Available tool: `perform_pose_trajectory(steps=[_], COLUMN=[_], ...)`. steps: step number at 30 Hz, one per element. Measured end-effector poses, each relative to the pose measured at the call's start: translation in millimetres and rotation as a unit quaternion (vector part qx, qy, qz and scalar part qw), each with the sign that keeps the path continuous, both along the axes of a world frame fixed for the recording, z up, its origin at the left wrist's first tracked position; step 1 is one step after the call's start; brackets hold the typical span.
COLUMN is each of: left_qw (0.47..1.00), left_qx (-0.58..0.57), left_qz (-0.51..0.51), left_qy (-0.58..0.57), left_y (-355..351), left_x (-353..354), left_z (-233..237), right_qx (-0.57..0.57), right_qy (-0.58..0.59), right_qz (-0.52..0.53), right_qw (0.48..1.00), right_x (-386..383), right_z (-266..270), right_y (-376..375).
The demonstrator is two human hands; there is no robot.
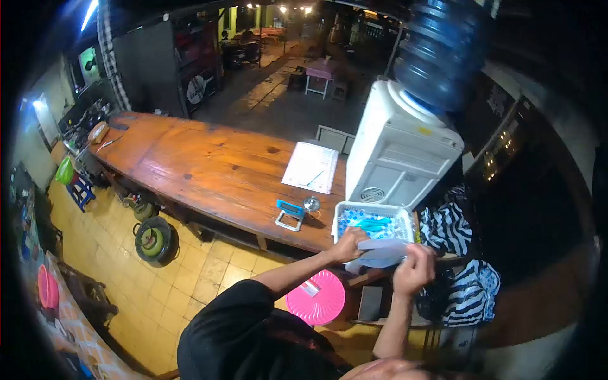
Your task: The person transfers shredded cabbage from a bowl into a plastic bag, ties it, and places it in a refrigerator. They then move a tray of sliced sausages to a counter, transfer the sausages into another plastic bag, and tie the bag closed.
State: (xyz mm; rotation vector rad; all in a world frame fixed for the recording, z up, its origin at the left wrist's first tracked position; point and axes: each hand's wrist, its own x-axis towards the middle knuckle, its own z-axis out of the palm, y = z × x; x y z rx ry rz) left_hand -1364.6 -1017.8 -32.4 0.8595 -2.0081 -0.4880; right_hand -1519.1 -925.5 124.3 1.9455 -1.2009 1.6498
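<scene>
My left hand point(350, 244) and my right hand point(415, 268) both grip a pale grey-white plastic bag point(380, 253), stretched between them just in front of a white plastic basket point(341, 212). The basket sits on the right end of the long wooden counter point(202, 168) and holds blue and white packets point(370, 225). My left hand is at the basket's front rim; my right hand is lower, off the counter's edge.
A white water dispenser point(399, 155) with a blue bottle point(443, 50) stands behind the basket. A paper sheet point(311, 166), a blue-and-white phone stand point(290, 214) and a small metal object point(311, 203) lie on the counter. A pink stool point(316, 296) and a gas stove point(152, 239) are on the floor.
</scene>
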Motion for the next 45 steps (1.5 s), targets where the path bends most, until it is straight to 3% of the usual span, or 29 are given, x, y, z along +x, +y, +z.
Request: perform_pose_trajectory(steps=[1, 3, 5, 6, 7, 9, 11, 12, 13, 14, 15, 16, 17, 18, 19, 22, 25, 26, 29, 30, 33, 37, 39, 41, 42, 43, 45], left_qw=[1.0, 0.985, 0.984, 0.991, 0.986, 0.965, 0.889, 0.855, 0.841, 0.864, 0.858, 0.819, 0.822, 0.758, 0.73, 0.686, 0.639, 0.649, 0.686, 0.685, 0.664, 0.671, 0.672, 0.651, 0.646, 0.64, 0.674], left_qx=[0.0, 0.089, 0.095, 0.031, 0.053, 0.171, 0.395, 0.455, 0.472, 0.409, 0.405, 0.437, 0.367, 0.372, 0.35, 0.269, 0.222, 0.253, 0.315, 0.343, 0.415, 0.401, 0.423, 0.457, 0.459, 0.462, 0.476], left_qz=[0.007, -0.121, -0.134, -0.111, -0.109, -0.099, -0.038, -0.032, -0.03, 0.034, 0.056, 0.113, 0.131, 0.155, 0.171, 0.273, 0.353, 0.383, 0.425, 0.432, 0.431, 0.405, 0.4, 0.401, 0.396, 0.393, 0.34], left_qy=[0.004, 0.088, 0.065, 0.074, 0.114, 0.173, 0.226, 0.248, 0.263, 0.292, 0.312, 0.355, 0.417, 0.513, 0.562, 0.618, 0.647, 0.607, 0.499, 0.476, 0.449, 0.475, 0.457, 0.455, 0.464, 0.472, 0.452], left_y=[14, 48, 89, 105, 123, 166, 215, 239, 265, 287, 326, 360, 384, 408, 430, 446, 462, 466, 478, 477, 481, 480, 480, 474, 471, 467, 452], left_x=[22, 76, 140, 170, 199, 268, 346, 388, 428, 457, 493, 521, 542, 560, 580, 588, 614, 623, 651, 659, 681, 719, 742, 769, 778, 788, 806], left_z=[11, 33, 55, 47, 39, 27, 37, 23, 18, -6, 17, 33, 25, 35, 31, 12, 9, 11, 12, 20, 35, 21, 4, -6, -18, -32, -55], right_qx=[-0.033, -0.077, -0.109, -0.122, -0.105, -0.061, 0.021, 0.053, 0.084, 0.09, 0.1, 0.112, 0.127, 0.169, 0.207, 0.242, 0.23, 0.158, 0.142, 0.096, 0.13, 0.18, 0.162, 0.249, 0.281, 0.263, 0.313], right_qy=[-0.018, -0.041, -0.063, -0.046, -0.038, -0.057, -0.051, -0.042, -0.031, -0.021, -0.01, 0.024, 0.057, 0.089, 0.117, 0.304, 0.338, 0.304, 0.272, 0.255, 0.254, 0.081, 0.019, -0.134, -0.22, -0.236, -0.525], right_qz=[0.005, 0.017, 0.026, 0.016, 0.035, 0.06, 0.091, 0.129, 0.163, 0.226, 0.279, 0.325, 0.366, 0.442, 0.517, 0.615, 0.657, 0.67, 0.641, 0.633, 0.565, 0.517, 0.43, 0.348, 0.346, 0.29, 0.336], right_qw=[0.999, 0.996, 0.992, 0.991, 0.993, 0.995, 0.994, 0.989, 0.983, 0.97, 0.955, 0.939, 0.92, 0.876, 0.822, 0.686, 0.633, 0.659, 0.703, 0.724, 0.774, 0.833, 0.888, 0.894, 0.868, 0.889, 0.716], right_x=[13, 43, 84, 112, 143, 216, 287, 327, 369, 413, 459, 503, 543, 577, 609, 660, 711, 731, 775, 790, 810, 798, 775, 726, 691, 654, 580], right_z=[17, 38, 47, 54, 54, 44, 26, 16, 9, -3, -13, -16, -19, -16, -6, 9, -3, -16, -22, -26, -31, -33, -35, -30, -34, -37, -37], right_y=[9, 19, 19, 20, 19, 13, 3, 0, -4, -11, -9, -7, -3, 8, 21, 42, 44, 36, 38, 33, 5, -26, -41, -57, -62, -61, -39])
